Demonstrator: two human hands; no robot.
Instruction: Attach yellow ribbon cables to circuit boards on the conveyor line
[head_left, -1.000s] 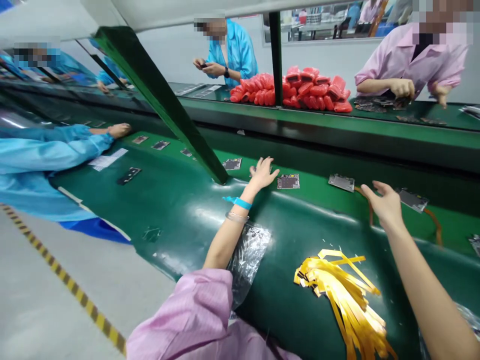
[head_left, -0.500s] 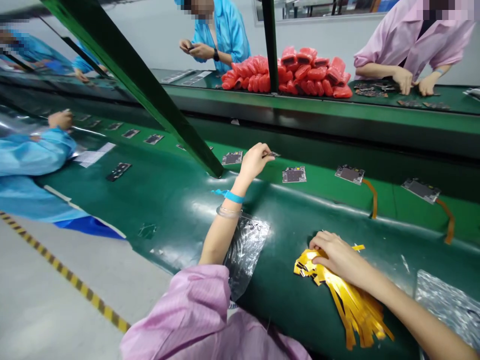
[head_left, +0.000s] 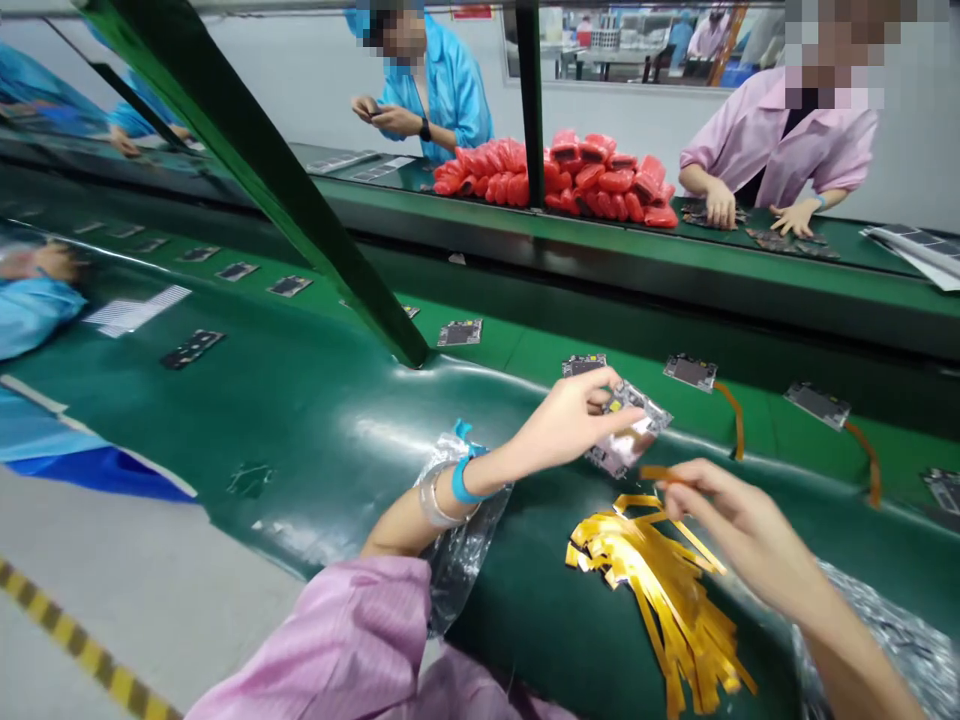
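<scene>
Fingers of the left hand pinch a tilted circuit board, brought nearer the wearer from over the conveyor belt. The right hand, earlier on the pile of yellow flex cables, has come up off it, its fingers pinching an orange flex strip near the board. The pile lies on the table.
</scene>
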